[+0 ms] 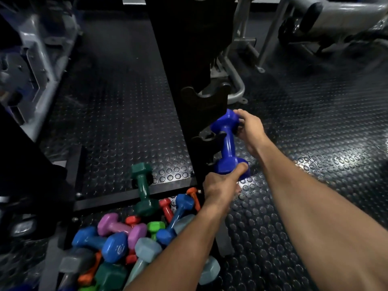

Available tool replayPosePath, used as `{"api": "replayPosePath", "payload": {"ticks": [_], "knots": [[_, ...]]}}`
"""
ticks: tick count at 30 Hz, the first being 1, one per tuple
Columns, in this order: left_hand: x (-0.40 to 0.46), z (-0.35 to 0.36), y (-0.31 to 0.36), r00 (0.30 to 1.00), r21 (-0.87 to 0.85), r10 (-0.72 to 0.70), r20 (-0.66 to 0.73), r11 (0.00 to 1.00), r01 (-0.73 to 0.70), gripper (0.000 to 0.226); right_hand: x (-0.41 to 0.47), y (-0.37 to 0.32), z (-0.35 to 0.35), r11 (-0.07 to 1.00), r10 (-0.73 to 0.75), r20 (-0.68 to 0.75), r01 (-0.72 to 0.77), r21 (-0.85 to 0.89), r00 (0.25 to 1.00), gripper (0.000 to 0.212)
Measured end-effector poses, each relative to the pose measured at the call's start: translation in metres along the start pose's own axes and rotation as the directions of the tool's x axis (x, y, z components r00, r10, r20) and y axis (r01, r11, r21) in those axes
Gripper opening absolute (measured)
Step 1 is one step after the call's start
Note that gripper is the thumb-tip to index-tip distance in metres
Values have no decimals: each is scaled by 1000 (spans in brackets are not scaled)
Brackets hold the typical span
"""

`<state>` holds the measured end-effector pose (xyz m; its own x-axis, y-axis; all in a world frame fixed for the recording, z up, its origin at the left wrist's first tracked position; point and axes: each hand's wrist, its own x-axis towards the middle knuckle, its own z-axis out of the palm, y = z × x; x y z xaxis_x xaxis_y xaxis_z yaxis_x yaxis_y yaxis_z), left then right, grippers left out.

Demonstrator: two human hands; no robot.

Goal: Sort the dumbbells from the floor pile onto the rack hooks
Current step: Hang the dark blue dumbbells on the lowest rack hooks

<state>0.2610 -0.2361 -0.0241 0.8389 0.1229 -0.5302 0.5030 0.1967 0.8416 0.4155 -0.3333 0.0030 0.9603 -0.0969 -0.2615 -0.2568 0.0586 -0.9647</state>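
Note:
A dark blue dumbbell (pixel 227 143) stands almost upright against the black rack post (pixel 178 80), its handle at a lower rack hook (pixel 210 139). My right hand (pixel 249 129) grips its upper head. My left hand (pixel 220 185) holds its lower head, thumb pressed on it. An empty upper hook (pixel 204 97) sits just above. The floor pile (pixel 126 238) of coloured dumbbells lies at the lower left, under my left forearm. A dark green dumbbell (pixel 142 187) rests across the rack's base bar.
The rack's base frame (pixel 117 198) runs across the studded rubber floor (pixel 315 143). A grey machine (pixel 31 66) stands at the left. A bench with grey metal legs (pixel 315 22) is at the back right.

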Motion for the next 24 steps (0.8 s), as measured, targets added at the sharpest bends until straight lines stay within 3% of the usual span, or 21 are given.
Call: {"api": "replayPosePath", "payload": {"ticks": [5, 14, 20, 24], "knots": [[10, -5, 5, 999, -139, 11, -40, 990, -17, 59, 5, 2, 16, 988, 64, 18, -66, 139, 998, 29], [11, -26, -20, 1000, -292, -11, 18, 956, 16, 48, -4, 16, 34, 996, 84, 229, -76, -45, 970, 61], [10, -37, -20, 997, -223, -20, 71, 974, 36, 49, -21, 21, 29, 995, 98, 195, -92, -41, 976, 51], [8, -41, -18, 999, -128, -15, 51, 991, 21, 49, -27, 21, 21, 993, 75, 133, -63, -96, 988, 56]]}}
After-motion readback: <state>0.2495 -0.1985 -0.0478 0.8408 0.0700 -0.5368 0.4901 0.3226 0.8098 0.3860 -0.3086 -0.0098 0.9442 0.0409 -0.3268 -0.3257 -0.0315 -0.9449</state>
